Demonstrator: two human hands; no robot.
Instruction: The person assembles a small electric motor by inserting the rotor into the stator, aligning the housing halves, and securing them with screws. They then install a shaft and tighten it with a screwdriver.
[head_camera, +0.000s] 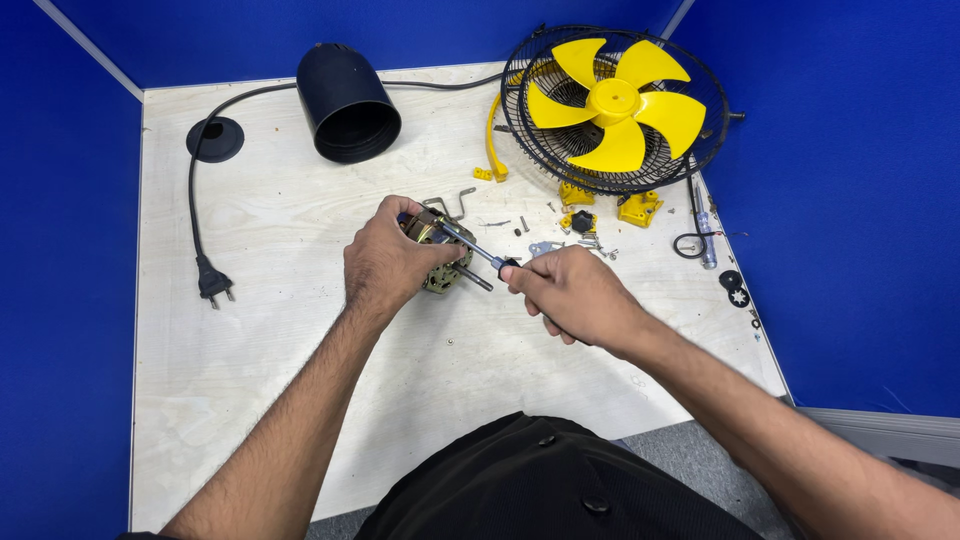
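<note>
My left hand (385, 262) grips a small fan motor (441, 273) with a metal shaft sticking out to the right, held just above the light plywood table (260, 330). My right hand (570, 295) holds a screwdriver (470, 245) by its dark handle. The shiny blade slants up and left, and its tip rests on the top of the motor by my left fingers. Much of the motor is hidden behind my left hand.
A black fan guard with yellow blades (612, 100) lies at the back right. A black cylindrical housing (347, 102) sits at the back centre, with a black cable and plug (212, 280) on the left. Yellow brackets, screws and small parts (590, 225) are scattered behind my hands.
</note>
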